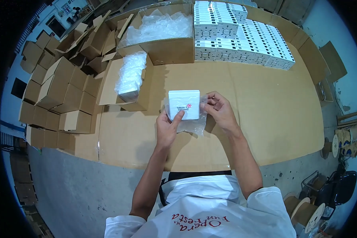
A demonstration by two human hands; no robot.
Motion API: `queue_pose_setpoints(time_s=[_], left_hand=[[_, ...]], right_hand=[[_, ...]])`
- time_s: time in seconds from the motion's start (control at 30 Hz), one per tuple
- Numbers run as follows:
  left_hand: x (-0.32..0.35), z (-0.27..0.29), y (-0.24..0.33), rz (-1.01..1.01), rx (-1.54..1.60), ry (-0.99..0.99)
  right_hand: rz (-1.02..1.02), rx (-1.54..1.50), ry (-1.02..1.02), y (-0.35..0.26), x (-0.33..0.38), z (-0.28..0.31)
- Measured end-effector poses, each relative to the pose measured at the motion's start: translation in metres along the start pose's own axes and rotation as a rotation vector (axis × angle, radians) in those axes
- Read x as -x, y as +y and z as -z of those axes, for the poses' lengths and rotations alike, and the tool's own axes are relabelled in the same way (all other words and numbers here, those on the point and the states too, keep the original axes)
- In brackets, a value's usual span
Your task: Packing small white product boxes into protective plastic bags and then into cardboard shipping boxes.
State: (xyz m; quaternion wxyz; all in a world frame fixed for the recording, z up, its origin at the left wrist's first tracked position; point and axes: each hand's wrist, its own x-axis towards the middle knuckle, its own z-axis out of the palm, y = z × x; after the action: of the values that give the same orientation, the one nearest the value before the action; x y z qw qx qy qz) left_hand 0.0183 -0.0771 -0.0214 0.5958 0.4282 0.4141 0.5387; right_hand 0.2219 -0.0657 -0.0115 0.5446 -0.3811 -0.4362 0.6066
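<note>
Both hands hold a small white square box (184, 104) above the middle of the cardboard-covered table (265, 119). The left hand (166, 129) is clamped on the box's lower left corner, its thumb lying across the front face, while the right hand (220, 111) pinches the clear plastic bag (194, 125) at the box's right edge; the bag hangs crumpled below and behind the box.

Bare cardboard lies open to the right of the hands, out to the table's right edge, and in front of them up to the stacked white boxes (242, 35) ranged along the far right side. To the left, just beside the box, a small open carton (141, 89) holds bagged white items (130, 75), and a larger carton (166, 47) behind it is full of clear plastic bags. Folded brown cartons (59, 91) crowd the table's left edge, well apart from the hands. The near table edge runs close under the forearms, with grey floor (79, 186) below it.
</note>
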Motion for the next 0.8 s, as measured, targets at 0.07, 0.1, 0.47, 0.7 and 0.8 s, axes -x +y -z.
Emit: queue_pose_setpoints(time_s=[0.07, 0.1, 0.47, 0.7, 0.8], left_hand=[[-0.007, 0.001, -0.002, -0.004, -0.013, 0.008], [-0.01, 0.001, -0.003, -0.006, -0.025, 0.013], [-0.029, -0.008, 0.004, -0.015, 0.104, 0.019], [-0.042, -0.013, 0.007, -0.13, 0.055, -0.03], [-0.054, -0.009, 0.005, -0.215, 0.004, -0.08]], right_hand=[[0.017, -0.027, 0.028, -0.002, -0.003, -0.006], [0.011, -0.019, 0.061, -0.004, -0.003, -0.008], [0.082, 0.05, 0.17, 0.0, -0.016, -0.004], [0.184, 0.039, 0.186, -0.013, -0.019, 0.0], [0.251, 0.005, 0.153, -0.019, -0.023, 0.002]])
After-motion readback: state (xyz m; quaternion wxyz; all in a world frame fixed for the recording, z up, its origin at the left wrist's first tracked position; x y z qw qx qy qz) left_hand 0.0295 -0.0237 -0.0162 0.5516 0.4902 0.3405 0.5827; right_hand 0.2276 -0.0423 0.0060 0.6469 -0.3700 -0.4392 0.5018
